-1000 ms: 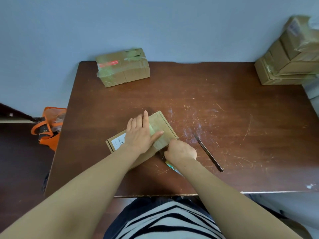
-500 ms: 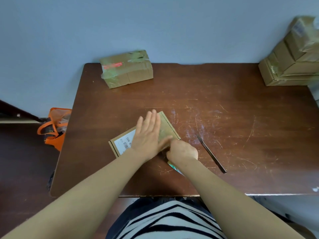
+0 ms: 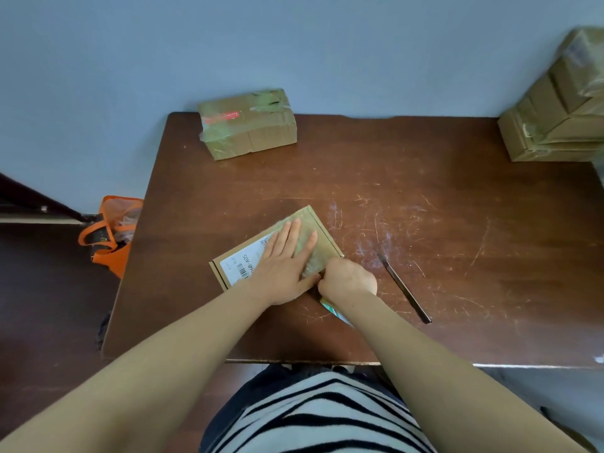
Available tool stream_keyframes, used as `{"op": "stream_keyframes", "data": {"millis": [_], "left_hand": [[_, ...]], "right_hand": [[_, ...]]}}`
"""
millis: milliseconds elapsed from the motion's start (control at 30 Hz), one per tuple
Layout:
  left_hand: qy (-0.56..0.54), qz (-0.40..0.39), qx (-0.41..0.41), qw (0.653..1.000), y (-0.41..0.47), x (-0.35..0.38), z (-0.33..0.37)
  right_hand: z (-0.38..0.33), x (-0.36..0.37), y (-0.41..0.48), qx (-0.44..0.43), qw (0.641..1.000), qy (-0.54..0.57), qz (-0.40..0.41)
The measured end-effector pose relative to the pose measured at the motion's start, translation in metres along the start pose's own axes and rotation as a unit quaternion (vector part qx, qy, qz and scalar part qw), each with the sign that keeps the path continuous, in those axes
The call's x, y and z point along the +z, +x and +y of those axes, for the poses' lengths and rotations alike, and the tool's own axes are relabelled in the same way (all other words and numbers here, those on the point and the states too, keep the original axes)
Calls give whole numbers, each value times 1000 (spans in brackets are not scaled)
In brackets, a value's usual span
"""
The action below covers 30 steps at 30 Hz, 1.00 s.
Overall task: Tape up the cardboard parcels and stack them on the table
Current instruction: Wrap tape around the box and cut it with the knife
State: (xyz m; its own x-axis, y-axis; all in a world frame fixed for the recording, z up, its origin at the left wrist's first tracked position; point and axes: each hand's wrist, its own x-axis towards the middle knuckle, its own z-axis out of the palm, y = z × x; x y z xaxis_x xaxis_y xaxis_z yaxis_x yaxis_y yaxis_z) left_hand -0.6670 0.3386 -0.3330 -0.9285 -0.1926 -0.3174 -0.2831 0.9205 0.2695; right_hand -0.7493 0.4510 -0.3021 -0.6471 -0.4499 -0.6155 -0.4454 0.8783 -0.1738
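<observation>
Near the front edge of the desk point(image 3: 457, 289), a little left of middle: flat cardboard parcel point(image 3: 318, 235), lying askew, white label up, clear tape across its far half. Pinned there by the left hand point(image 3: 284, 266), palm down, fingers point(image 3: 295, 230) straight and slightly spread over the tape, most likely to smooth the strip and stop the box sliding under the pull. Right hand point(image 3: 348, 279) touching the parcel's near right corner, fingers curled tight, seemingly clamped on a tape roll point(image 3: 333, 310), only a green-and-white sliver showing beneath the wrist; exact grip hidden. Probably drawing tape down over that edge, ready for cutting. Just right of that hand, within easy reach: thin dark blade point(image 3: 403, 289), flat on the wood. At the far left corner, one taped parcel point(image 3: 248, 124), seemingly set aside as done. At the far right corner, stack of parcels point(image 3: 555, 119), partly out of frame. On the floor off the left edge, orange bag point(image 3: 111, 237).
</observation>
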Motion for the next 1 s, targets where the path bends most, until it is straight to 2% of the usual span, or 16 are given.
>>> {"op": "stream_keyframes", "data": {"millis": [133, 233, 300, 367, 533, 700, 867, 1000], "left_hand": [[-29, -31, 0, 999, 1, -6, 1], [-37, 8, 8, 999, -6, -9, 2], [14, 58, 25, 998, -17, -7, 4], [86, 56, 27, 994, -25, 1, 8], [128, 77, -5, 989, -21, 4, 15], [43, 82, -10, 996, -19, -25, 20], [-11, 122, -15, 992, -19, -67, 9], [-56, 104, -46, 992, -21, -74, 0]], "right_hand": [[1, -2, -3, -6, 1000, 21, -9], [7, -8, -6, -2, 997, 71, -42], [14, -10, -6, 1, 989, 134, -58], [20, -11, -8, -3, 981, 179, -70], [24, -27, -13, -16, 969, 244, -44], [16, -66, -25, -81, 954, 287, -17], [0, -105, -43, -182, 898, 400, -8], [-11, -98, -46, -252, 872, 419, 30]]}}
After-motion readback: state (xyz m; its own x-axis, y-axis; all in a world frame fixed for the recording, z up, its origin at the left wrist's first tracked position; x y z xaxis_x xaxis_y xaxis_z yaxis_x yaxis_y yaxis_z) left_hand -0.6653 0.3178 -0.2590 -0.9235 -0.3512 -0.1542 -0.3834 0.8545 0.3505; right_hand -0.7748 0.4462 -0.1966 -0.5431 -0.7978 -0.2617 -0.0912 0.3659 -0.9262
